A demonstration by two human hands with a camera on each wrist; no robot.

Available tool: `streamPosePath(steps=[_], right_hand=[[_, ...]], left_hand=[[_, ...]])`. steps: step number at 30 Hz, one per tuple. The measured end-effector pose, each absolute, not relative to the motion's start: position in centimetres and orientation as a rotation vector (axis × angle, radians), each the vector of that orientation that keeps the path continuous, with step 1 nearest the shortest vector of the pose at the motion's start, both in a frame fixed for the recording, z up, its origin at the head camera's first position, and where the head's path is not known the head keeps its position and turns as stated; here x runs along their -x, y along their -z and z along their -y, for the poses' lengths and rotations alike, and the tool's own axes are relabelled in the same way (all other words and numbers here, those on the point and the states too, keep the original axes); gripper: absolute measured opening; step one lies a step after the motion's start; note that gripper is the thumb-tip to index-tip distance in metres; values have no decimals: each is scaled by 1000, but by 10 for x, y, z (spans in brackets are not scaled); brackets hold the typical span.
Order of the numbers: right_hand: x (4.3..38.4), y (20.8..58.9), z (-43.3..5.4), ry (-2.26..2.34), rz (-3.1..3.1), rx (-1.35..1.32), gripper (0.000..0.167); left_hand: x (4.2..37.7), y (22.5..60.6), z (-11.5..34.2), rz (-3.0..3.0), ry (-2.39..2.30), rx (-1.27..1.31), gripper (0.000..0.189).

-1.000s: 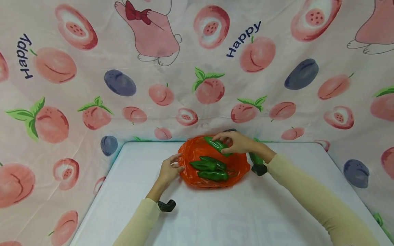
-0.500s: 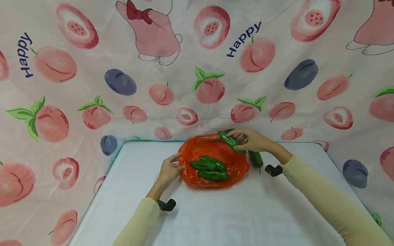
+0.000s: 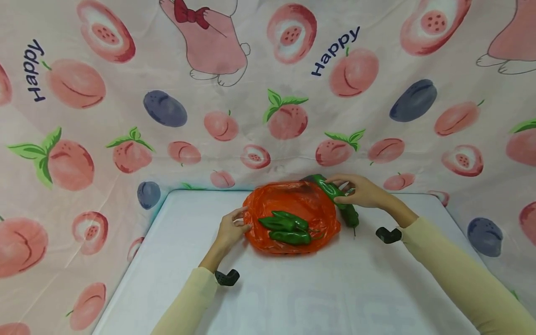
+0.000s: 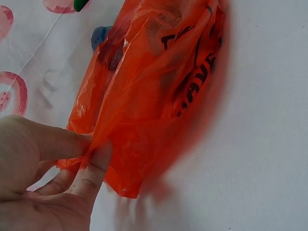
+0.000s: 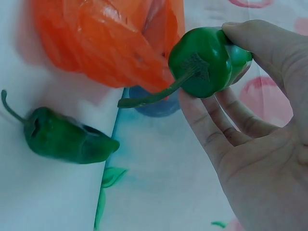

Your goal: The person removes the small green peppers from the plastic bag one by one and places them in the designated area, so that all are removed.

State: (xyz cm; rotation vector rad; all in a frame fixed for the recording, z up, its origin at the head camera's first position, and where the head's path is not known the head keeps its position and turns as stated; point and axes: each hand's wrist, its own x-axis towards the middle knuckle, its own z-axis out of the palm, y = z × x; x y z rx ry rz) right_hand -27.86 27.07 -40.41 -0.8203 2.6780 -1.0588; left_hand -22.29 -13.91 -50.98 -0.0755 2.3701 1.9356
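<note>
My left hand [image 3: 230,231] pinches the left edge of an orange-red plastic bag [image 4: 144,91] between thumb and fingers. Several green peppers [image 3: 286,225] lie on the bag in the head view. My right hand [image 3: 361,190] holds another green pepper [image 5: 204,62] between thumb and fingertips, beyond the bag's right back edge. Its stem points toward the bag in the right wrist view. Below the held pepper, a separate green pepper [image 5: 70,137] lies on the white table beside the bag, with its thin stem showing.
The white table [image 3: 293,293] stretches toward me, and its back edge is close behind the bag. A cloth [image 3: 259,102] printed with peaches hangs behind and around it. A dark device is strapped at each wrist.
My right hand has carried its pepper from over the bag to the right, past the bag's edge. The left hand stays on the bag's left edge.
</note>
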Motion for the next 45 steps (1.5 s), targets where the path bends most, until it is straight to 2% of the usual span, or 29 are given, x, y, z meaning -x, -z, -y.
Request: streamPosePath(steps=[15,29,45], right_hand=[[273,426,-307,1160,-2715,732,55],[272,455,-339,1235,-2737,528,57],[267,487,-355,1290,-2727,382,60]], left_hand=[[224,512,141,-2357,-1942,62,63],[226,511,141,-2369,-1933,63,63],[225,509,140,-2355,-1944,70,62]])
